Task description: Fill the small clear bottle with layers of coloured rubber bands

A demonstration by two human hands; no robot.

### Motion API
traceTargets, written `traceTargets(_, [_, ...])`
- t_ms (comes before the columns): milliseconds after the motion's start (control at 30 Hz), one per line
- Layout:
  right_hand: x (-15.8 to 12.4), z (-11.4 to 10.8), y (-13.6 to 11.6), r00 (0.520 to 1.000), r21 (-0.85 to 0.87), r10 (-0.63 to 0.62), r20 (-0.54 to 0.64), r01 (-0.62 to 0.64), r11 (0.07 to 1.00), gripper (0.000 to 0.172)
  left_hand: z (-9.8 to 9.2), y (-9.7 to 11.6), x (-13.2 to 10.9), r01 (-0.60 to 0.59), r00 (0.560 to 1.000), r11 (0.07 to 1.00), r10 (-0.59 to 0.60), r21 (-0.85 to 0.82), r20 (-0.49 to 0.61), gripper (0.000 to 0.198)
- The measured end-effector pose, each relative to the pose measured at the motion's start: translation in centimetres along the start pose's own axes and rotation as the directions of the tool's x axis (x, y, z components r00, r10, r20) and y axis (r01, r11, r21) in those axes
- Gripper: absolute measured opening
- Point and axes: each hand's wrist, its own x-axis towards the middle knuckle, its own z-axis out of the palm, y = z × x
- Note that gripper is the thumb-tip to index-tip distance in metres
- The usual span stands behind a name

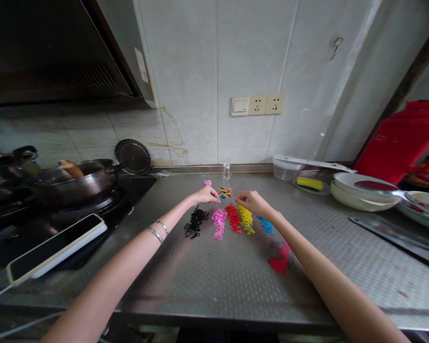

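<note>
Now, mixed bands (225,193): probably feeling light, stretchy; pinch edges.
Left hand (205,194), right hand (252,202): you're curling fingers; can't tell grip.

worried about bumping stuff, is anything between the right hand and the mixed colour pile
Nothing visible stands between the right hand and the mixed colour pile; the clear container stands beyond the pile.
</note>
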Motion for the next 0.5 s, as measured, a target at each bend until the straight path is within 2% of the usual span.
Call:
traceTargets(100, [-0.1, 0.0, -0.1, 1.0, -0.001, -0.004, -0.002, 0.004, 1.0, 0.03, 0.6, -0.1, -1.2, -0.043, 0.999, 0.998, 0.045, -0.046, 0.031, 0.027])
traceTargets(167, [-0.1, 0.0, -0.1, 1.0, 0.0, -0.006, 0.0, 0.006, 1.0, 0.03, 0.8, -0.5, -1.8, -0.041, 0.999, 0.996, 0.042, -0.079, 0.002, 0.028])
traceTargets(267, [-0.1, 0.0, -0.1, 1.0, -0.001, -0.002, 0.005, 0.003, 1.0, 0.029, 0.2, -1.5, -2.7, 0.066, 0.987, 0.99, -0.083, -0.126, -0.138, 0.036])
traceTargets(367, [-0.1, 0.2, 0.0, 1.0, -0.005, 0.027, -0.002, -0.027, 1.0, 0.026, -1.2, -3.1, -3.5, 0.15, 0.939, 0.959, -0.214, -0.241, -0.269, 0.04])
traceTargets(500, [0.3, 0.8, 0.3, 0.998, -0.003, 0.055, 0.008, -0.055, 0.998, 0.022, -2.5, -5.6, -4.4, 0.178, 0.888, 0.91, -0.312, -0.373, -0.337, 0.038])
